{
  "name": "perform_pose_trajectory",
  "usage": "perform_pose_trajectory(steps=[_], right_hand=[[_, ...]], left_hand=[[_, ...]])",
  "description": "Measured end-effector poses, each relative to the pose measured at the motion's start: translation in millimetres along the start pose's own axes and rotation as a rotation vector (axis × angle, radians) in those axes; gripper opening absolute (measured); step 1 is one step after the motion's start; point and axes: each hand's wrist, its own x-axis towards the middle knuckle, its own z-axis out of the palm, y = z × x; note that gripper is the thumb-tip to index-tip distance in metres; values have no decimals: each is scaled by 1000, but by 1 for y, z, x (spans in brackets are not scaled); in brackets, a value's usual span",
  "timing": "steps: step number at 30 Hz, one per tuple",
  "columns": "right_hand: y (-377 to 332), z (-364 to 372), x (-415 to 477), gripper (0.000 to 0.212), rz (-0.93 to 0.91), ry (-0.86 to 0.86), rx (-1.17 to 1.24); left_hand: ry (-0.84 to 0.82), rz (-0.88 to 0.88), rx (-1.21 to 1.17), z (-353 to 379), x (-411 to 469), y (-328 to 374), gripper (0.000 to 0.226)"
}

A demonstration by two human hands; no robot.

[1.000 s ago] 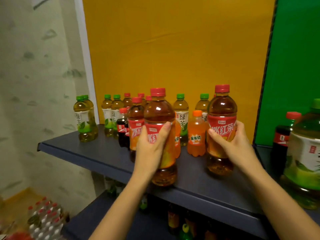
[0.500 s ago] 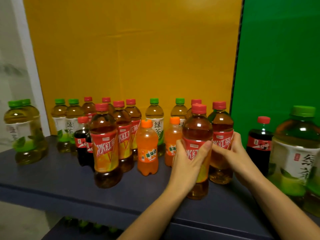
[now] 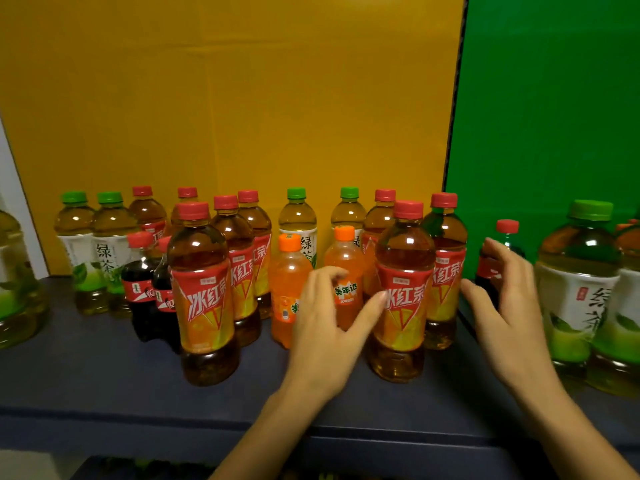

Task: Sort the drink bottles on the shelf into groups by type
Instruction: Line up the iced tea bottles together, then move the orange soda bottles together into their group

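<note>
Fingers spread and gripping nothing, a person's left hand [image 3: 322, 334] and right hand [image 3: 509, 317] flank an iced tea bottle [image 3: 403, 289] standing on the shelf [image 3: 104, 393] beside its kind, apparently grouped by type. Visible: eight iced teas [image 3: 201, 289], at least seven green teas [image 3: 298, 230], three colas [image 3: 140, 292], two orange sodas [image 3: 284, 271].

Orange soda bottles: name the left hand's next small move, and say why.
Probably curl the left hand around the right orange soda bottle and lift it out. That hand hangs open right in front of it, and it and the other orange soda bottle stand between red-capped iced tea bottles on both sides, splitting that group.
</note>
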Motion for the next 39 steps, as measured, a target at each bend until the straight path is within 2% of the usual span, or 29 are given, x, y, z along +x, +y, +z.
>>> perform_pose_trajectory(steps=[2,4,5,8,11,16,24,30,32,36,37,39], right_hand=[[-19,-3,-15,44,-130,82,10],[-37,5,-28,23,-196,48,68],[-46,14,-34,20,-215,3,89],[-67,51,-50,29,-266,-195,89],[-72,93,-49,48,-176,-354,119],[-68,136,-16,72,7,-168,24],[-45,160,10,75,136,-86,8],[-39,168,9,79,100,15,6],[-38,169,8,82,127,-8,-13],[-33,170,2,95,425,-226,141],[-29,169,1,92,461,-275,171],[-32,163,-4,66,467,-304,232]], left_hand=[[151,97,101,-17,-2,-10,53],[248,130,163,-31,3,-22,59],[266,112,176,-36,6,-27,65],[213,-21,167,-43,17,-44,84],[119,-102,133,-40,28,-59,94],[53,-196,73,-31,33,-68,86],[-2,-227,-45,-43,19,-70,80],[-10,-238,-124,-53,12,-68,67],[-3,-235,-166,-53,9,-67,65],[-11,-233,-261,-55,1,-62,56],[-22,-234,-286,-56,-1,-60,54],[-52,-244,-350,-59,-4,-57,53]])
